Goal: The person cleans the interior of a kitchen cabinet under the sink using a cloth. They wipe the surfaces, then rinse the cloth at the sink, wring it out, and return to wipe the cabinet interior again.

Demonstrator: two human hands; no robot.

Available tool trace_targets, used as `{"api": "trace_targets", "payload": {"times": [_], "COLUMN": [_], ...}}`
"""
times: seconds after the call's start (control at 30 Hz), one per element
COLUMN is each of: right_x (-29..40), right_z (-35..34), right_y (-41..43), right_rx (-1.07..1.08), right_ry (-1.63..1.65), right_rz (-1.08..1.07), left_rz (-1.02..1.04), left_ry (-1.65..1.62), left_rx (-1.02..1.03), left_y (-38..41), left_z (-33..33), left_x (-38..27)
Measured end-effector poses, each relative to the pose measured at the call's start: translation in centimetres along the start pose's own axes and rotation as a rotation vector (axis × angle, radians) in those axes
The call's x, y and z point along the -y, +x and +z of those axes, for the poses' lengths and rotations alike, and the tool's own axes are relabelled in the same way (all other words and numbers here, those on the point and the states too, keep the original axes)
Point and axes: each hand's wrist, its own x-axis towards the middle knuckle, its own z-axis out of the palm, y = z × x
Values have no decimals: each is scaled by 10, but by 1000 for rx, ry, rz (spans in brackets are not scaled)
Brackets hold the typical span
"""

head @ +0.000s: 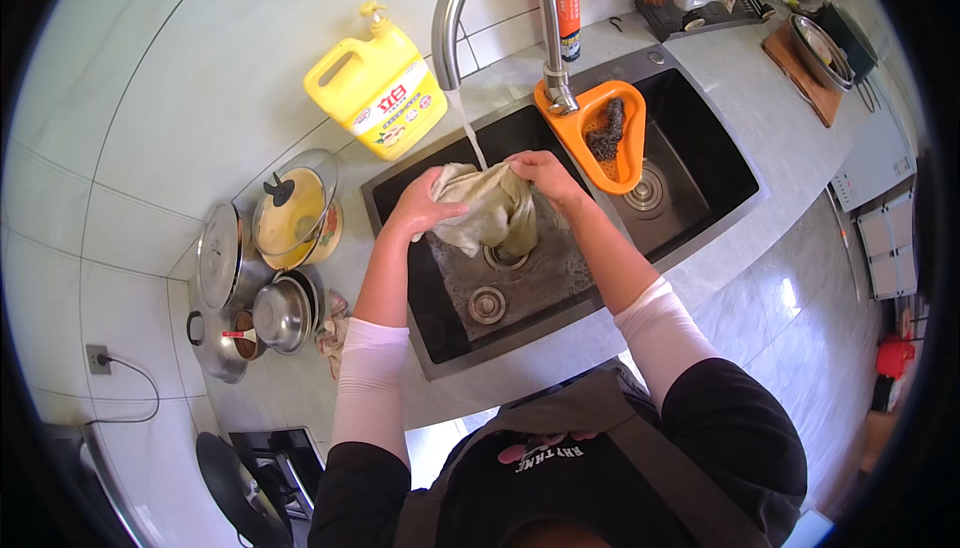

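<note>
A wet, pale greenish cloth (484, 207) is stretched between my two hands over the left basin of a dark double sink (480, 345). My left hand (426, 207) grips its left side, thumb on top. The upper right edge is pinched by my right hand (546, 177). Water (472, 132) runs from the curved steel faucet (448, 30) down to the cloth's upper edge. Below, the cloth hangs in folds and partly covers a drain (506, 257). A second round drain fitting (487, 304) and some suds show on the wet basin floor.
An orange strainer basket (634, 165) holding a dark scouring pad (606, 132) sits at the sink divider. Behind stands a yellow detergent jug (382, 90). Steel bowls (281, 315) and lidded pots (219, 255) crowd the left counter. A cutting board (799, 83) lies far right.
</note>
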Motion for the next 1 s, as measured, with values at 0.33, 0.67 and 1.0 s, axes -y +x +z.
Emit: {"api": "trace_targets", "payload": {"times": [0.33,0.67,1.0], "right_x": [69,89,90], "right_z": [-1,-50,-30], "right_y": [11,22,0], "right_rx": [-525,-554,-654], "right_ry": [-1331,-1481,-1194], "right_rz": [-1006,-853,-889], "left_rz": [-161,-162,-167], "left_ry": [-291,-372,-591], "left_rx": [-117,-136,-97], "left_y": [-6,-2,5], "left_z": [7,9,16], "left_x": [0,0,-6]}}
